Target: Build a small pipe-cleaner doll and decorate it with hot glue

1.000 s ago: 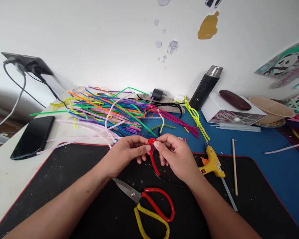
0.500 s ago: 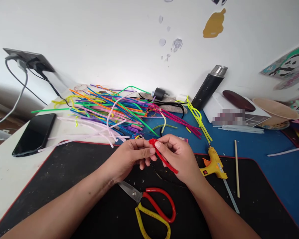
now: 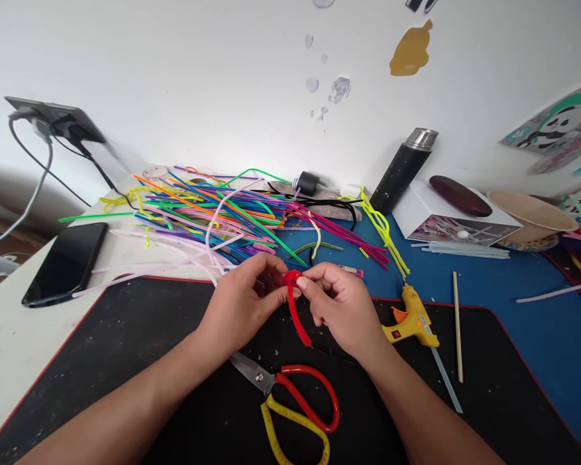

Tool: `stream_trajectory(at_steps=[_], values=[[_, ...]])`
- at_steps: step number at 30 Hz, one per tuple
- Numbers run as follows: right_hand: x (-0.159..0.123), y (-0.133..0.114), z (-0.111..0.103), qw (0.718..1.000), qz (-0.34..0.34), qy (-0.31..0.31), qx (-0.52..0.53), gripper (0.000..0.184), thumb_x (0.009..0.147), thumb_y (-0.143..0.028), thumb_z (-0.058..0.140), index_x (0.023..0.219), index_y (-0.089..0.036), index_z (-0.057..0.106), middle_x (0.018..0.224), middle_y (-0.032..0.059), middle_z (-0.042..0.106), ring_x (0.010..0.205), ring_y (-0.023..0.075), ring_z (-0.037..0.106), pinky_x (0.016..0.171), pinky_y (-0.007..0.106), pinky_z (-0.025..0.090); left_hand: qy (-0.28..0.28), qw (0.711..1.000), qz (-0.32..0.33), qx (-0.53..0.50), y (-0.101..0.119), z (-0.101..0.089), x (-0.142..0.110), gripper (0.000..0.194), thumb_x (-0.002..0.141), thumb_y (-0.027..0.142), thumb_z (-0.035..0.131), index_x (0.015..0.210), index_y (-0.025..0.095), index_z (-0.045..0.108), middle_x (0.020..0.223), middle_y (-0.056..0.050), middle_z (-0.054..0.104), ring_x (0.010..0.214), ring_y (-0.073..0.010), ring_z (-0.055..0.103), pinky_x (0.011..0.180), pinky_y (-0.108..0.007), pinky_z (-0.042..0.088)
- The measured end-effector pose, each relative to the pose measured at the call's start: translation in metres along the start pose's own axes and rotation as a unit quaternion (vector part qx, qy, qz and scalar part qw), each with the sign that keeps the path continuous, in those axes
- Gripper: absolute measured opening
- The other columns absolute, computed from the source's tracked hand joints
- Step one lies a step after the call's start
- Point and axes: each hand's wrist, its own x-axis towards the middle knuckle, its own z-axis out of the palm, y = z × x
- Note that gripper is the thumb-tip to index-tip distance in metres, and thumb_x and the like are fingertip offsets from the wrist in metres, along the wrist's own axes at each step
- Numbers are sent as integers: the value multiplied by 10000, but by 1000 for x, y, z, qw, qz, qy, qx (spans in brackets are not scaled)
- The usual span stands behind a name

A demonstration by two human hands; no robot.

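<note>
A red pipe cleaner is pinched between my two hands over the black mat. Its upper end is coiled into a small tight bunch, and a straight tail hangs down toward the mat. My left hand grips the coiled end from the left, its fingertips partly hidden behind the bunch. From the right, my right hand closes thumb and forefinger on the same bunch. Just below the hands lie scissors with one red and one yellow handle; the blade tips are hidden under my left wrist.
A heap of colourful pipe cleaners spreads along the back. To the right are a yellow glue gun with a glue stick in it, and a thin wooden stick. A phone lies left; a black thermos leans against the wall.
The red pipe cleaner has turned: its tail pointed down to the right and now hangs more steeply downward. My left fingers have curled further around the coiled end.
</note>
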Motion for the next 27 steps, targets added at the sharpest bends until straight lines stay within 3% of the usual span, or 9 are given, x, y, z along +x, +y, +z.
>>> stream_trajectory(at_steps=[4, 7, 14, 19, 27], values=[[-1, 4, 2, 1000, -9, 10, -23, 293, 969, -483, 683, 853, -214, 691, 536, -69, 504, 446, 112, 471, 459, 249, 351, 6, 999, 40, 34, -1, -2, -1, 173, 877, 362, 791, 974, 243, 712, 846, -6, 749, 731, -179, 671, 646, -267, 492], [-2, 4, 4, 998, -19, 16, -51, 253, 976, -449, 672, 873, -221, 706, 546, -64, 501, 462, 122, 472, 471, 259, 362, -3, 999, 35, 26, -2, -2, -1, 168, 884, 384, 800, 944, 244, 730, 812, 2, 748, 707, -175, 669, 635, -266, 485], [-4, 0, 6, 993, -43, 12, -109, 177, 980, -372, 661, 881, -232, 704, 541, -56, 524, 494, 139, 498, 510, 271, 387, -42, 998, -25, -44, -2, -5, 5, 296, 862, 501, 817, 880, 218, 731, 830, -18, 755, 750, -193, 666, 670, -283, 491], [-5, 2, 7, 992, -63, 10, -109, 218, 997, -386, 661, 854, -224, 694, 548, -62, 521, 501, 126, 484, 521, 266, 380, -55, 991, -57, -105, -2, -8, 7, 363, 864, 526, 811, 780, 197, 680, 716, 19, 659, 650, -140, 575, 618, -249, 457], [-6, 1, 7, 993, -76, -16, -91, 186, 995, -324, 642, 850, -217, 691, 559, -70, 519, 505, 117, 473, 528, 263, 368, -93, 949, -160, -254, -6, -5, 9, 449, 830, 545, 856, 715, 191, 603, 592, 52, 582, 513, -90, 517, 502, -203, 409]])
